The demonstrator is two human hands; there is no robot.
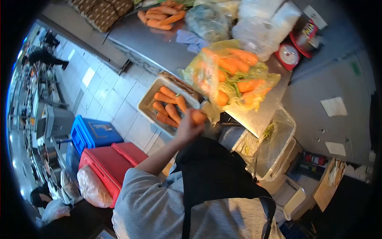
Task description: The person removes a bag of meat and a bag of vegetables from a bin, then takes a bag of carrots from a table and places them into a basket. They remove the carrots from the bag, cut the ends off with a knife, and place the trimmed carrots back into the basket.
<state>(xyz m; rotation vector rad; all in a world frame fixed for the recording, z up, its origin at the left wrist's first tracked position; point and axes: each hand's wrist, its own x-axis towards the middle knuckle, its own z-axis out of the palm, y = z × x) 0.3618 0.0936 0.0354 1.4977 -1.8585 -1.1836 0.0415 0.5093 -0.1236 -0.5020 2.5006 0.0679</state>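
Note:
My left hand (pixel 190 128) is closed around a carrot (pixel 198 116), at the right edge of a white plastic basket (pixel 142 104). Several carrots (pixel 172 112) lie in that basket. Beyond my hand, an open yellowish clear bag (pixel 191 73) on the steel table holds many more carrots (pixel 234 63) with some green stalks. My right hand does not show; the right arm is hidden by my body and the black apron (pixel 215 167).
More carrots (pixel 161 16) lie on the steel table (pixel 139 40), near a bluish cloth (pixel 191 40), filled plastic bags (pixel 254 34) and a red scale (pixel 287 55). A bag-lined bin (pixel 278 147) stands right. Red (pixel 113 159) and blue (pixel 95 131) containers stand left. Another person (pixel 45 57) is far off.

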